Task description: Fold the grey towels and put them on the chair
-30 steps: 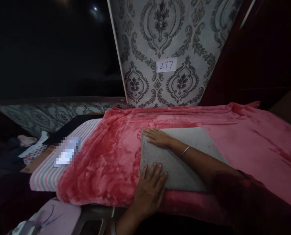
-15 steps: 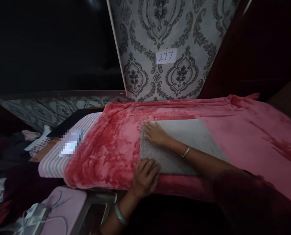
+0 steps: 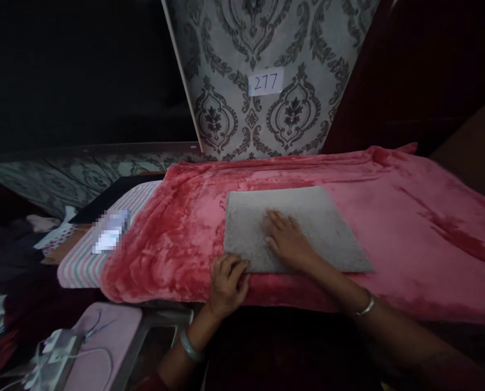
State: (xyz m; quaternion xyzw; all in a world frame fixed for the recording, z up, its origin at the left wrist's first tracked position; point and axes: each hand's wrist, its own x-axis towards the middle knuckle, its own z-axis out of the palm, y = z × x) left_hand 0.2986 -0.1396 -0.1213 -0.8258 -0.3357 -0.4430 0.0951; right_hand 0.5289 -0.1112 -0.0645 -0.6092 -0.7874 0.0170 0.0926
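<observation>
A grey rectangular cloth [image 3: 323,228] lies flat on a red and pink plush blanket [image 3: 172,239]. My right hand [image 3: 287,239] rests palm down on the middle of the cloth, its fingers stretched out. At the cloth's near left corner is my left hand [image 3: 229,282], with curled fingers and the thumb closed on that corner. Under the blanket's left end, a striped cloth [image 3: 83,266] sticks out. On that striped cloth sits a blurred-out phone-like object [image 3: 112,232].
A large dark television screen [image 3: 75,76] hangs at the left. Patterned wallpaper behind carries a paper label [image 3: 265,82] reading 277. Low at the left, a white power strip [image 3: 57,355] with cables lies on a pink stool top [image 3: 104,326]. A dark red panel [image 3: 405,81] stands at the right.
My right hand has slid from the cloth's far left corner rightward and nearer, to its middle. My left hand has stayed at the near left corner. The view has shifted slightly.
</observation>
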